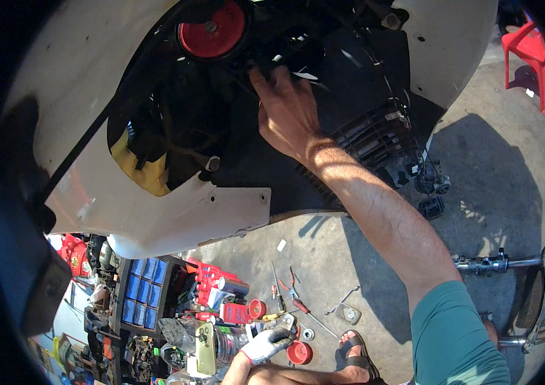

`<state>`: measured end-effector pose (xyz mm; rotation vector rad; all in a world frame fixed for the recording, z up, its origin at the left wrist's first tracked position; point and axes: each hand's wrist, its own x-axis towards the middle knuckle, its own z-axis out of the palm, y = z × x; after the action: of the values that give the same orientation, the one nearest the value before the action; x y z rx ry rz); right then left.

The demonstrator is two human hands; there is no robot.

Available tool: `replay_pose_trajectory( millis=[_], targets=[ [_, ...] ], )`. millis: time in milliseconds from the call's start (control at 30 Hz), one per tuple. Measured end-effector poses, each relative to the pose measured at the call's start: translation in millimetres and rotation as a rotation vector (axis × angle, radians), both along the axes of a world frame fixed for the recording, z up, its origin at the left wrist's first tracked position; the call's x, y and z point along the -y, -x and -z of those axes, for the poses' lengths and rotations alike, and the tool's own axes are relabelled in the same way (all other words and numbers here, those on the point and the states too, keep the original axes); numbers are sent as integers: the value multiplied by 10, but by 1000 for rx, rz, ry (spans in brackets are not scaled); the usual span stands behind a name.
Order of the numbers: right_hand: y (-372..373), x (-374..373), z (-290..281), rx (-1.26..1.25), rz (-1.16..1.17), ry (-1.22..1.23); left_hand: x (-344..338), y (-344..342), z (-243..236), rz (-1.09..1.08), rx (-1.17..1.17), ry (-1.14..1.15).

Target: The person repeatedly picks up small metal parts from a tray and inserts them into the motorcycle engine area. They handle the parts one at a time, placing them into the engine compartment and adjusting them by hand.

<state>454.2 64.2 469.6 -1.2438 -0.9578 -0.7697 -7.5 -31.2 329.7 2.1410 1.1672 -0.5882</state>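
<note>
My bare right hand (288, 106) reaches from the lower right into the dark hollow of white vehicle bodywork (227, 215). Its fingers are bent around or against a dark part that I cannot make out, in deep shade. A red round disc (211, 29) with a bolt at its centre, like a horn, sits just above and left of the fingertips. Beneath the wrist lies a black slatted grille (365, 144). Low in the view, my left hand (266, 344) wears a white glove with grey fingers. Those fingers are curled together beside my leg; anything inside them is hidden.
Screwdrivers (311, 316), pliers (292, 282) and red round containers (299, 352) lie on the concrete. A blue-drawered organiser (144, 292) stands left, beside packed boxes and bottles. A metal fork assembly (529, 301) lies right; a red plastic chair (532, 54) stands far right.
</note>
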Motion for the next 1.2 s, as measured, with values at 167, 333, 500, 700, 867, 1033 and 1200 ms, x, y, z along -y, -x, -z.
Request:
replay_pose_trajectory(
  millis=[167,333,500,700,867,1033,1200],
  targets=[
    [14,-23,8,11,-33,-52,25,-77,-49,-26,-18,1],
    [40,3,-31,21,7,-43,52,-121,-102,-62,-47,9],
    [35,-14,-33,22,17,-49,32,-119,-81,-57,-35,29],
    [54,-15,-51,25,39,-17,63,-140,-104,-86,-23,41],
    [40,22,-43,13,47,-1,46,-141,-89,-42,-17,15],
    [13,39,-53,-5,27,-27,18,-97,-56,-25,-24,-1],
    [38,67,-50,25,19,-22,81,-208,-139,-94,-35,27]
  ],
)
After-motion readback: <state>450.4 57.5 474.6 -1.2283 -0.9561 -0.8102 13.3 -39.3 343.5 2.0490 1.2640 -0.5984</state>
